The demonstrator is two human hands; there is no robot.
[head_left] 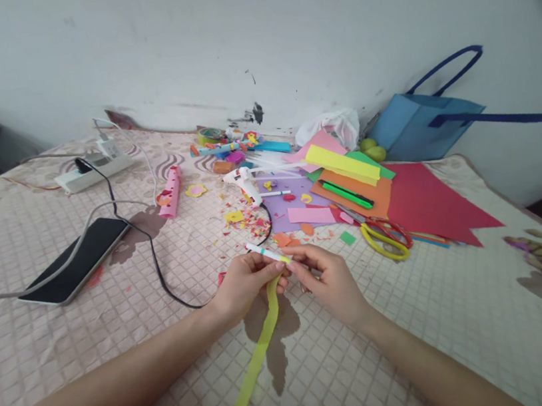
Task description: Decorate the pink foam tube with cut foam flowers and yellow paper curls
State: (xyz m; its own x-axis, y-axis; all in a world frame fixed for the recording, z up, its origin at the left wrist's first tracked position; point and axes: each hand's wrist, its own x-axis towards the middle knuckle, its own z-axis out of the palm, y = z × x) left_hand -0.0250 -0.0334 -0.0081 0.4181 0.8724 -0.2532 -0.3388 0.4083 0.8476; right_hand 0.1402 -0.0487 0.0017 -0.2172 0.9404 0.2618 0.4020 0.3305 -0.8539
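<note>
Both hands meet over the near middle of the bedspread (418, 317): the left hand (242, 286) is closed around a white pen (266, 252), and the right hand (326, 276) pinches the yellow-green paper strip (257, 359) against it. The strip trails loose towards me; I reckon one tug could tear it or slip it free. The scissors (384, 237) lie to the right. No writing is readable.

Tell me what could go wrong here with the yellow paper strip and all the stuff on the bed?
1. The yellow paper strip hangs long and loose from the left hand and right hand as they hold it against the pen; it could crease or tear.
2. The glue gun lies on the soft bedspread beside paper scraps; if hot, it might scorch them.
3. The scissors lie close by; a reaching hand could get nicked.
</note>
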